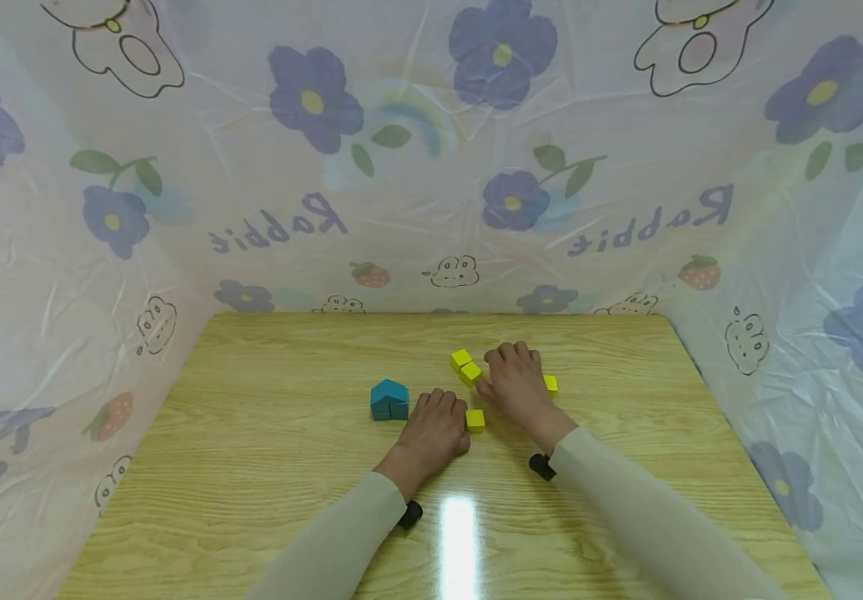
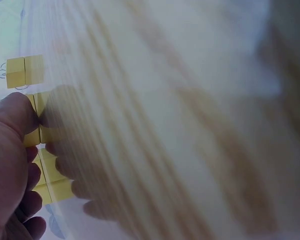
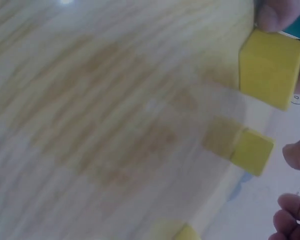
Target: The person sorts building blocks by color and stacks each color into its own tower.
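Observation:
My left hand pinches a yellow cube between thumb and fingers. The right wrist view shows this cube up close, with the thumb at its top and a finger behind. My right hand is over the table between other yellow cubes, its fingers loosely bent and apart from the thumb, holding nothing. Two yellow cubes sit side by side just left of it. Another yellow cube shows partly hidden behind that hand's right side. In the left wrist view the thumb covers part of the held cube.
Left of the left hand stands a small blue house-like stack, with a pointed roof block over smaller blocks. The wooden table ends at a patterned cloth behind and at both sides. Each wrist wears a small black camera.

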The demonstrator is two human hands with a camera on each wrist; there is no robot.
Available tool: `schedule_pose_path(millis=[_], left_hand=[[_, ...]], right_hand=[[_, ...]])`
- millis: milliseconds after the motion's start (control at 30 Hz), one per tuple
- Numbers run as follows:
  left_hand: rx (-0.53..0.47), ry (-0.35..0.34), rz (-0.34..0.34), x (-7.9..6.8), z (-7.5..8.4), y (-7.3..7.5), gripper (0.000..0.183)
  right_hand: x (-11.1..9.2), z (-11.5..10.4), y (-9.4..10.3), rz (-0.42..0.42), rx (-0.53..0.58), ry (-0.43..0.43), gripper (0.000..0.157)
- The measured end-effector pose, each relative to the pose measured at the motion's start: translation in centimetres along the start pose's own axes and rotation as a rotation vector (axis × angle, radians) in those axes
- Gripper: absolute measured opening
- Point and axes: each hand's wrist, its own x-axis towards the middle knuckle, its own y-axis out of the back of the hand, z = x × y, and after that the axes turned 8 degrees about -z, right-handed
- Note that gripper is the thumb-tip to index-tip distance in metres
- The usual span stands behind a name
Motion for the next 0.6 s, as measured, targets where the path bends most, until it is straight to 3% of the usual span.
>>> schedule_pose_path(millis=[300,600], left_hand=[[0.001,0.005,-0.025,0.0,0.0,0.2,0.030],[-0.005,0.004,-0.019,0.0,0.1,0.2,0.028]], right_hand=[[0.9,-0.8,-1.2,-0.157,-0.029,-0.115,0.041],[0.8,-0.5,-2.1,-0.166,-0.028,-0.106,0.034]])
